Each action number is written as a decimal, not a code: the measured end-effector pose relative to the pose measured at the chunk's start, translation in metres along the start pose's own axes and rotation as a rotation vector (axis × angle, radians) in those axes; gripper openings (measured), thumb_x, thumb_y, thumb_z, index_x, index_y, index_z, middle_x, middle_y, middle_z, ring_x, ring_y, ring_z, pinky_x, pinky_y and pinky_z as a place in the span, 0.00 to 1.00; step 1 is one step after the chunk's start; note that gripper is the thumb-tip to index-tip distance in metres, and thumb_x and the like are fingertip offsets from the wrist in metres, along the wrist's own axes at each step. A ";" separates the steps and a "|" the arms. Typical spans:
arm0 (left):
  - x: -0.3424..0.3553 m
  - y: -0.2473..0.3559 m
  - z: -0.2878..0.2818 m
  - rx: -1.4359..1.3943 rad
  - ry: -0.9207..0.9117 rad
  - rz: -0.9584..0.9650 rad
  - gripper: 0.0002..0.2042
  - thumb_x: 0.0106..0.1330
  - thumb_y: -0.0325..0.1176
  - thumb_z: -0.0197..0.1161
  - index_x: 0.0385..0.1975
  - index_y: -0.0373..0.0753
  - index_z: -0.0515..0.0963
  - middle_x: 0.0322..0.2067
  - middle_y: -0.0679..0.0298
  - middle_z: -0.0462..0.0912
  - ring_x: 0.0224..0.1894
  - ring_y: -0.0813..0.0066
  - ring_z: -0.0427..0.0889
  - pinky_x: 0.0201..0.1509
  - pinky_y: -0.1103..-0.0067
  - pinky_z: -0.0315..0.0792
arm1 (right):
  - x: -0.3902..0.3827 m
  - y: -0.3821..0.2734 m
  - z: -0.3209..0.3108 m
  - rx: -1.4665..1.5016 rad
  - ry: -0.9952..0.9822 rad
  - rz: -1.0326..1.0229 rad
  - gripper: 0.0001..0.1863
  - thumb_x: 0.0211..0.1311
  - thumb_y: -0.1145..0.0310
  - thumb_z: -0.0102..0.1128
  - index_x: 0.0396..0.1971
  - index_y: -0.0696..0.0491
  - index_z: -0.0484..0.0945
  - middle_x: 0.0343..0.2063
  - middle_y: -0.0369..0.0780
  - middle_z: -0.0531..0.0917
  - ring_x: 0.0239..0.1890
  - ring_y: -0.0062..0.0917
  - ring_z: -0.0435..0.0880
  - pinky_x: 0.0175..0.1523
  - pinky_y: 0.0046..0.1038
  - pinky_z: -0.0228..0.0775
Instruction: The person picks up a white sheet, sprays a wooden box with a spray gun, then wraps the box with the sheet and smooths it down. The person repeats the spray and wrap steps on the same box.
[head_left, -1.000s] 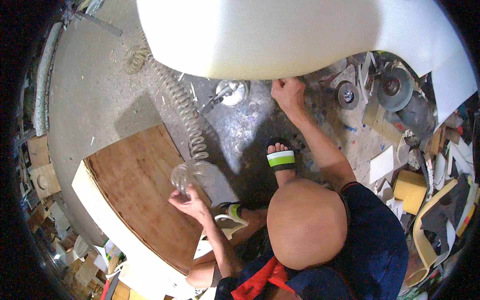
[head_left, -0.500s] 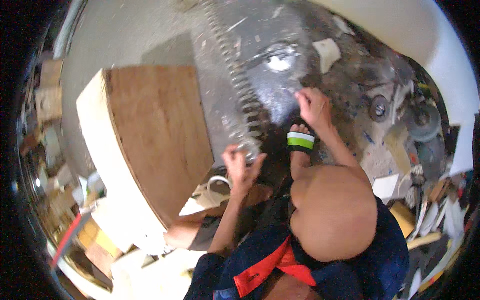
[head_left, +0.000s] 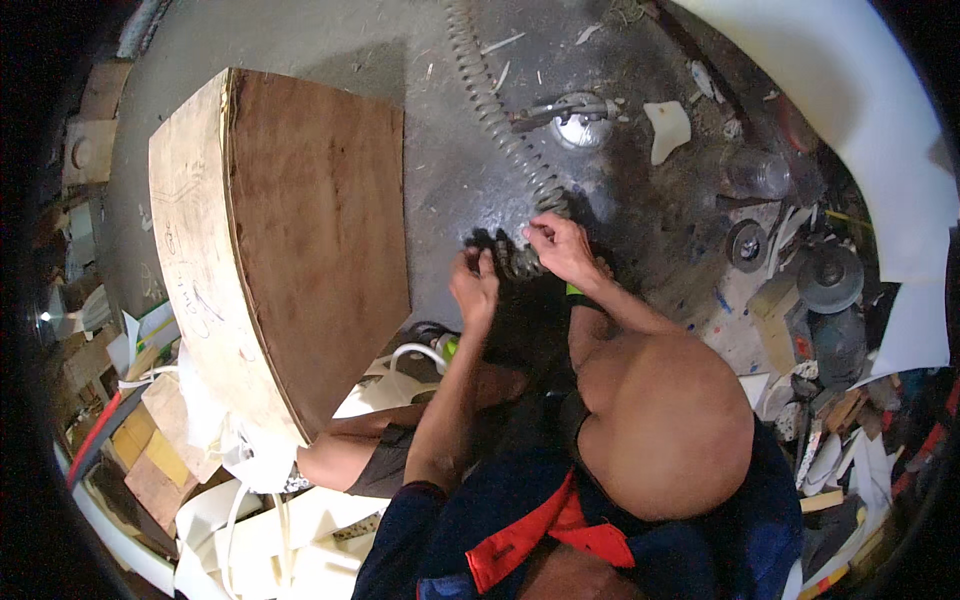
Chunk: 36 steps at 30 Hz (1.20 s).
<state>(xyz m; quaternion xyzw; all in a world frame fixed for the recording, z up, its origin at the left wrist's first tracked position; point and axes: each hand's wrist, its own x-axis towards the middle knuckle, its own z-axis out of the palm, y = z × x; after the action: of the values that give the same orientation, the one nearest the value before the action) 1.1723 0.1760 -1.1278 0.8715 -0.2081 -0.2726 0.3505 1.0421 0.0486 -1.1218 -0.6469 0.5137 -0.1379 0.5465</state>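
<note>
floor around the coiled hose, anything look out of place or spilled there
Loose litter stands out: a pale scrap lies right of the coiled hose, and thin slivers are strewn nearby, like dropped offcuts. Whether the blotchy floor is wet is unclear.

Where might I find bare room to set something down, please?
The grey concrete floor looks mostly bare between the boxy brown wooden piece and the translucent coiled hose; it's crowded on the right, around round grey discs and white scraps.

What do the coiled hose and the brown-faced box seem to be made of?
The coiled hose looks like smooth, perhaps translucent plastic: its greyish loops catch pale glints. The brown-faced box looks like bare plywood, though possibly another wood: streaky grain shows on its face.
</note>
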 end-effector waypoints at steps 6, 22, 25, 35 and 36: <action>0.050 0.000 0.041 0.214 -0.045 -0.213 0.22 0.55 0.46 0.71 0.40 0.33 0.79 0.37 0.48 0.85 0.42 0.48 0.83 0.48 0.64 0.75 | 0.034 -0.065 -0.033 0.540 0.226 0.145 0.26 0.66 0.55 0.60 0.55 0.60 0.72 0.22 0.38 0.78 0.24 0.17 0.78 0.25 0.25 0.72; 0.012 -0.059 0.074 0.056 0.023 -0.355 0.14 0.55 0.31 0.67 0.40 0.36 0.75 0.34 0.53 0.82 0.36 0.59 0.82 0.43 0.67 0.76 | 0.084 -0.122 -0.036 0.928 0.161 0.417 0.36 0.59 0.39 0.62 0.56 0.52 0.67 0.33 0.40 0.76 0.30 0.28 0.76 0.33 0.37 0.80; -0.005 -0.021 0.040 -0.205 0.152 -0.235 0.14 0.55 0.30 0.67 0.39 0.37 0.73 0.31 0.52 0.81 0.37 0.53 0.82 0.43 0.67 0.74 | 0.098 -0.124 -0.035 0.897 0.215 0.472 0.36 0.59 0.38 0.62 0.49 0.58 0.67 0.28 0.40 0.72 0.26 0.28 0.74 0.33 0.41 0.81; -0.042 0.074 -0.135 -0.539 0.208 0.351 0.14 0.61 0.29 0.67 0.43 0.37 0.71 0.30 0.66 0.77 0.32 0.79 0.77 0.37 0.79 0.73 | 0.100 -0.101 -0.031 0.701 0.199 0.561 0.22 0.65 0.55 0.51 0.53 0.53 0.68 0.36 0.46 0.71 0.27 0.34 0.70 0.48 0.61 0.74; -0.046 0.077 -0.144 -0.589 0.264 0.427 0.14 0.62 0.29 0.66 0.45 0.38 0.71 0.31 0.67 0.77 0.32 0.80 0.76 0.36 0.81 0.72 | 0.093 -0.095 -0.037 0.644 0.206 0.547 0.22 0.64 0.56 0.51 0.53 0.52 0.68 0.37 0.46 0.71 0.28 0.35 0.70 0.48 0.61 0.74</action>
<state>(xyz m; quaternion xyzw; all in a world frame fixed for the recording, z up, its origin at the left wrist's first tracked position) 1.2138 0.2220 -0.9698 0.6983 -0.2507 -0.1270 0.6583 1.1042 -0.0598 -1.0632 -0.2663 0.6487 -0.2052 0.6828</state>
